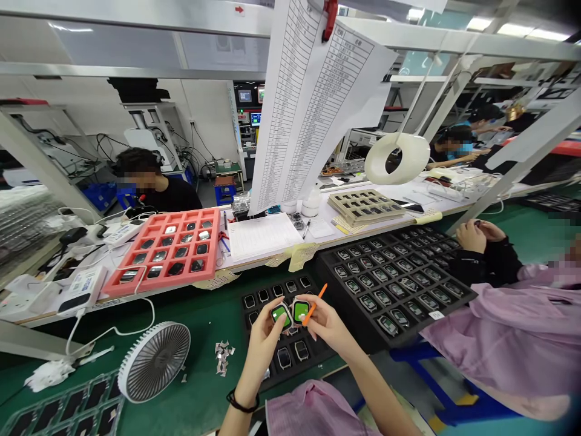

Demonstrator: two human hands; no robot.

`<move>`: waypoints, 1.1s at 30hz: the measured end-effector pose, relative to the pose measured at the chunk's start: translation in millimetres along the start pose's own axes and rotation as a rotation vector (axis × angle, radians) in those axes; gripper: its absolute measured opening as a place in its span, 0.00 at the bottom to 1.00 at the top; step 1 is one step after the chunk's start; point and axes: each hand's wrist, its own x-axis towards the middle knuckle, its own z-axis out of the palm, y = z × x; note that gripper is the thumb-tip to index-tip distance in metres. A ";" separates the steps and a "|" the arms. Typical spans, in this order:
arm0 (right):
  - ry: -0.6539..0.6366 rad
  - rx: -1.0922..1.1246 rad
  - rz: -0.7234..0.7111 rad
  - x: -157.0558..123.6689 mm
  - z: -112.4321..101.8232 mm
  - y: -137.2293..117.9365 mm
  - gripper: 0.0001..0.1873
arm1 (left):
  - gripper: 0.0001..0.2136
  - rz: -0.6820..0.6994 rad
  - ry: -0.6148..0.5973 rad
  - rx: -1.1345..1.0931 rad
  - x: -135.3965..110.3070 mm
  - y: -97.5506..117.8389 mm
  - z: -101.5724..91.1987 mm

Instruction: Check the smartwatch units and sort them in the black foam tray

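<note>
My left hand [263, 336] is closed on a square smartwatch body [281, 313] with a lit green screen, its thumb over the glass. A second green-lit watch body [300, 310] sits in my right hand [327, 325], close beside the first. Between the right fingers there is also a slim orange stick [320, 295], slanting up to the right. Neither watch shows a strap. Both hands are above a black foam tray [313, 354] holding several dark-screened watch bodies. My hands partly hide its middle slots.
Right of the tray stands a stack of black trays [354, 315] full of watches, beside a co-worker's hands [476, 235]. A white fan [154, 362] and small foil scraps [222, 357] lie left. A pink tray [158, 254] rests on the shelf; papers [313, 109] hang above.
</note>
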 end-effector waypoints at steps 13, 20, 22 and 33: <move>-0.070 0.098 -0.006 -6.3 -11.1 -2.4 0.24 | 0.28 -0.087 0.024 0.057 -2.0 4.3 4.6; 0.001 0.104 -0.006 -4.4 -11.8 0.3 0.20 | 0.27 -0.068 0.019 0.013 -2.6 1.9 2.2; 0.025 0.102 -0.008 -3.4 -12.5 2.8 0.19 | 0.26 -0.066 0.021 0.024 -2.7 1.7 1.8; 0.057 -0.064 0.084 -2.2 -7.0 3.4 0.22 | 0.24 0.207 -0.122 0.460 -6.2 -7.4 5.1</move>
